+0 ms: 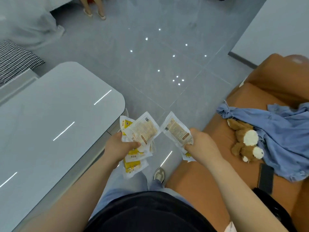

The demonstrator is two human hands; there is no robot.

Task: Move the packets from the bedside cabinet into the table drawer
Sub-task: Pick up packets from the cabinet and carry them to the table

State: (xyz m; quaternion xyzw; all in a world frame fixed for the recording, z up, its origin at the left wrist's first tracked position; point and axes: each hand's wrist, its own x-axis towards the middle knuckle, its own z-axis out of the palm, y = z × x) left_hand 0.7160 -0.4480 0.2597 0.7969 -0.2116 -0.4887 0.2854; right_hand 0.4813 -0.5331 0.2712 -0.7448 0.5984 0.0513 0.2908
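My left hand (119,148) grips a fanned bunch of several white and yellow snack packets (139,131) beside the corner of the glossy white table (55,124). More of that bunch hangs below the hand. My right hand (201,141) holds one or two similar packets (178,129), printed side up, just right of the left bunch. Both hands hover over the grey floor between the table and an orange sofa. No drawer or bedside cabinet shows in this view.
An orange sofa (209,186) on the right carries a brown plush toy (245,141) and a crumpled blue cloth (282,131). Grey tiled floor (158,64) lies ahead. Another person's legs (95,7) stand at the top. A checked cushion (13,59) lies far left.
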